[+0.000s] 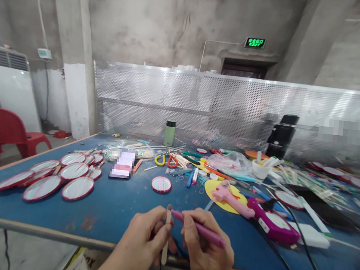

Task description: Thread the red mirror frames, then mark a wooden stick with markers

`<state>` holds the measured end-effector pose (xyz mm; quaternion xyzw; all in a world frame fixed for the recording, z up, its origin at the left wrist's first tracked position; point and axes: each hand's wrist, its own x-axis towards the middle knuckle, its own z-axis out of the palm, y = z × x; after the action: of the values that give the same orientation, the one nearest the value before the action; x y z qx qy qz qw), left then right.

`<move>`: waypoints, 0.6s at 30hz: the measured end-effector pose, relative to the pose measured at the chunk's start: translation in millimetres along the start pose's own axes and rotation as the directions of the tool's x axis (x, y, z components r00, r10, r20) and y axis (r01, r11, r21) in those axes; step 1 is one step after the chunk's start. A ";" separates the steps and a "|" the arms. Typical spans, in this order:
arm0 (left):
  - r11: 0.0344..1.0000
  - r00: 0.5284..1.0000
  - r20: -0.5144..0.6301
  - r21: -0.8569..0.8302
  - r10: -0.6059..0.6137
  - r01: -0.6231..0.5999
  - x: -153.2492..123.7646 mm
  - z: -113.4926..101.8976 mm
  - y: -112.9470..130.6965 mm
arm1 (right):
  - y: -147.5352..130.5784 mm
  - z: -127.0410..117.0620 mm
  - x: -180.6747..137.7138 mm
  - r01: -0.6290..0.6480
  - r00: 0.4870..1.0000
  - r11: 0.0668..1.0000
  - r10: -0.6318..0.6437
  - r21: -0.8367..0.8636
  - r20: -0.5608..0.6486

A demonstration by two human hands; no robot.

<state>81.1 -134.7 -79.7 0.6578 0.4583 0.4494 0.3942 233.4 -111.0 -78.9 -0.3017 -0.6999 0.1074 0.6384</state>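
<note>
Near the table's front edge, my left hand (144, 239) pinches a wooden craft stick (164, 254) held upright between thumb and fingers. A pink pen (210, 234) lies in the closed grip of my right hand (211, 260), its tip pointing left at the upper end of the stick. Whether the tip touches the wood I cannot tell. Just beyond my hands, a small round red-rimmed disc (161, 184) lies flat. To the right, a pink glue gun (233, 197) rests over a yellow disc (209, 187).
Several red-rimmed round discs (78, 188) are piled at the left, near a phone (123, 164). A green bottle (169, 134) stands at the back. A magenta device (274, 221) and black cables (309, 258) lie at the right, with a white cup (260, 169) behind.
</note>
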 end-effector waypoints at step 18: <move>0.999 1.000 -0.005 0.039 -0.009 0.009 -0.1 -0.4 4.5 | -2.1 0.5 -0.5 -0.037 0.999 0.999 0.037 -0.007 -0.017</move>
<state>81.8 -136.0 -75.4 0.6621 0.4708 0.4404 0.3821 232.3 -112.8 -78.3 -0.3178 -0.6891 0.1141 0.6412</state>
